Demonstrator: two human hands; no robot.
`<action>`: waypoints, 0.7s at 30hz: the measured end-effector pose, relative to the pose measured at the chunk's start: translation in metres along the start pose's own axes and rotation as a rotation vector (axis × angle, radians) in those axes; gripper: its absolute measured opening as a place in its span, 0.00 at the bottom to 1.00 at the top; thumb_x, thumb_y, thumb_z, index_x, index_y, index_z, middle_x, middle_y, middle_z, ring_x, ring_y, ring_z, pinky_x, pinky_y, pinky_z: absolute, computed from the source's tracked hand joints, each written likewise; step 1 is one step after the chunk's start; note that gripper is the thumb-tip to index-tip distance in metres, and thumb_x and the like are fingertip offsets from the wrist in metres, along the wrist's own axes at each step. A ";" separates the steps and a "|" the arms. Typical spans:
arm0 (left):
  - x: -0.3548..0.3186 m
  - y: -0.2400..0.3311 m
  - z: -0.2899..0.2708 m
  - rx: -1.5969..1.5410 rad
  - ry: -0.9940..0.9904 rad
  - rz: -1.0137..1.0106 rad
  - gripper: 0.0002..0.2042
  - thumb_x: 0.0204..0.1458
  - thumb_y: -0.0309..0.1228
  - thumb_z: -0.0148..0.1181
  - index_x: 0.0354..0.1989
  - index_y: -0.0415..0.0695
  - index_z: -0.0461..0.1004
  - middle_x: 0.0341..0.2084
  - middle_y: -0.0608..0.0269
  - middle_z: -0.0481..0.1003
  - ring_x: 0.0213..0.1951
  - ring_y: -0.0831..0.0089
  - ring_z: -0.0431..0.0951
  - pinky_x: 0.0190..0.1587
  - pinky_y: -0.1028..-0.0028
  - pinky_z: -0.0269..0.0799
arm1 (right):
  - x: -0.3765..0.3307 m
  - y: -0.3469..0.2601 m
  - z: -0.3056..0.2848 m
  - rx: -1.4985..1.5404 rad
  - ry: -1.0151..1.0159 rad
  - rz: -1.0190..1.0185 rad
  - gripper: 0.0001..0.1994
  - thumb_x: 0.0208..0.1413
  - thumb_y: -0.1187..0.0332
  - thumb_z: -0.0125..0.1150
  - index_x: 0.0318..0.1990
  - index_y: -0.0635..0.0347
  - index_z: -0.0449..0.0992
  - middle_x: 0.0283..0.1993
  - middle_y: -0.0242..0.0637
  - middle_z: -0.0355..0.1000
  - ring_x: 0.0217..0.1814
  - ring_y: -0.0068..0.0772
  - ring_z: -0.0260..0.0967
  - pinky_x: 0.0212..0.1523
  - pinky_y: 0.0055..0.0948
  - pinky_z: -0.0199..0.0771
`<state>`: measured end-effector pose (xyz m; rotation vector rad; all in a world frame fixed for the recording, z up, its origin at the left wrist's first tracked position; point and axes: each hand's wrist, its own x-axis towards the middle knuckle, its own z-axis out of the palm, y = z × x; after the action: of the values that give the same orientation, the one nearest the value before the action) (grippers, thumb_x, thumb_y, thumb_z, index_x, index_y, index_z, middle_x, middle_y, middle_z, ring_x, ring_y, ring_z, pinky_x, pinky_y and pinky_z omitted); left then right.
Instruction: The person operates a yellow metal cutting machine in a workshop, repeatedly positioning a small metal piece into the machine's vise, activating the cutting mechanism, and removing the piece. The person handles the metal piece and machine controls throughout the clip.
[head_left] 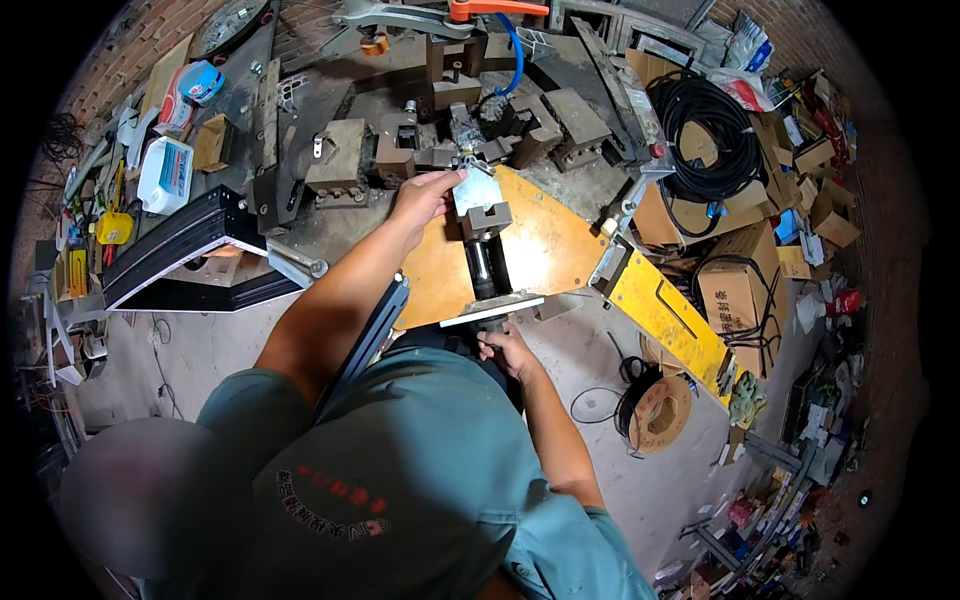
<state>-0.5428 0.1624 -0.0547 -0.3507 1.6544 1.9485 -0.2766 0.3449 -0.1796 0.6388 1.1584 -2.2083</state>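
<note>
My left hand (425, 204) reaches over the bench machine, thumb and index finger at the left edge of a shiny metal plate (478, 191). The fingers look closed on that edge. Just below the plate sits a dark notched steel block (486, 222), with a bright cylindrical rod (481, 264) running from it toward me. The rod ends at a flat metal end plate (492, 310). Under this end plate my right hand (508, 349) is wrapped around a dark handle (492, 325), partly hidden by the fingers. A yellow-tan board (548, 232) lies around the mechanism.
Steel clamp blocks (340, 165) stand beyond my left hand. A black angled frame (180, 245), a white jug (166, 176) and a yellow arm (670, 325) flank the machine. To the right are coiled black hose (703, 135), cardboard boxes (740, 290) and a spool (660, 412).
</note>
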 end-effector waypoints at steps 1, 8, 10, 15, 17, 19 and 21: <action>0.000 0.001 0.001 0.006 -0.015 -0.002 0.21 0.51 0.44 0.69 0.49 0.44 0.78 0.40 0.65 0.79 0.42 0.77 0.77 0.49 0.76 0.71 | 0.004 0.003 -0.007 -0.029 -0.031 0.032 0.12 0.51 0.69 0.64 0.41 0.65 0.72 0.30 0.38 0.73 0.25 0.30 0.69 0.34 0.37 0.74; 0.003 -0.007 -0.003 0.002 0.027 0.032 0.21 0.47 0.44 0.72 0.46 0.44 0.81 0.35 0.68 0.78 0.36 0.79 0.74 0.42 0.79 0.69 | -0.010 -0.003 0.061 -1.043 0.836 -0.323 0.28 0.42 0.64 0.66 0.52 0.67 0.69 0.37 0.63 0.75 0.42 0.67 0.74 0.45 0.50 0.75; 0.004 -0.006 -0.001 -0.002 0.031 0.019 0.21 0.48 0.44 0.72 0.46 0.44 0.80 0.35 0.67 0.79 0.37 0.79 0.76 0.45 0.78 0.71 | 0.000 0.011 0.037 -0.961 0.734 -0.647 0.25 0.42 0.67 0.67 0.48 0.68 0.69 0.32 0.57 0.76 0.33 0.58 0.76 0.38 0.48 0.76; 0.000 -0.001 0.002 -0.012 0.007 0.015 0.20 0.50 0.43 0.71 0.46 0.45 0.79 0.36 0.66 0.79 0.39 0.78 0.77 0.47 0.76 0.72 | 0.002 0.000 0.003 -0.099 0.104 -0.053 0.11 0.51 0.71 0.64 0.37 0.66 0.69 0.26 0.38 0.72 0.24 0.30 0.70 0.31 0.33 0.74; 0.006 -0.006 -0.001 0.007 0.036 0.013 0.19 0.50 0.43 0.70 0.46 0.45 0.79 0.36 0.67 0.80 0.39 0.79 0.77 0.48 0.76 0.72 | 0.004 0.004 0.011 -0.346 0.259 -0.110 0.14 0.50 0.68 0.66 0.39 0.67 0.70 0.28 0.43 0.74 0.25 0.36 0.73 0.33 0.36 0.76; 0.005 -0.006 -0.002 0.006 0.050 0.018 0.19 0.51 0.42 0.70 0.46 0.44 0.79 0.36 0.66 0.80 0.39 0.78 0.78 0.48 0.76 0.73 | -0.017 -0.014 0.055 -1.068 0.733 -0.276 0.28 0.42 0.61 0.68 0.50 0.65 0.68 0.35 0.61 0.76 0.38 0.64 0.76 0.42 0.52 0.76; -0.002 0.002 0.003 0.004 0.032 0.016 0.19 0.51 0.42 0.70 0.46 0.44 0.78 0.36 0.66 0.79 0.39 0.78 0.79 0.48 0.76 0.73 | -0.016 -0.012 0.068 -1.073 0.853 -0.265 0.27 0.42 0.63 0.67 0.50 0.65 0.68 0.34 0.60 0.76 0.39 0.66 0.75 0.43 0.53 0.76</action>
<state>-0.5413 0.1649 -0.0515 -0.3702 1.6862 1.9604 -0.2831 0.2972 -0.1281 0.9517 2.6509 -1.0823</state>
